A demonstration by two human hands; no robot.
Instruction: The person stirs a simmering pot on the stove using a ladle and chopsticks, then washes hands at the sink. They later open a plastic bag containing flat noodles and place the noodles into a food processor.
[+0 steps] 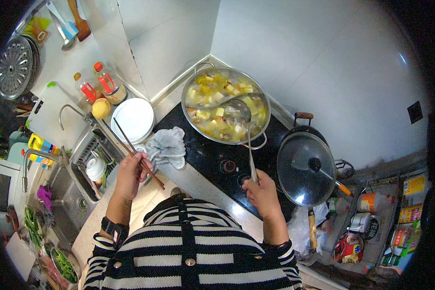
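A wide steel pot (196, 133) with a curved divider sits on the black cooktop (205, 157), filled with yellowish broth and pale cubes that look like tofu. My right hand (262, 193) is closed round the handle of a ladle (252, 162), whose bowl lies in the near half of the pot. To the left, my left hand (132, 173) grips a pair of dark chopsticks (124, 137), their long ends pointing up and away, apart from the pot. Beneath those tips is a stack of white plates (133, 118). A grey cloth (168, 147) lies between the plates and the cooktop.
A wok with a glass lid (299, 169) stands at the cooktop's right. Two red-capped bottles (108, 83) and a yellow round object (101, 108) are behind the plates. At left are a sink (72, 193) and bowls of green vegetables (64, 265). Packets fill a shelf (372, 237) at right.
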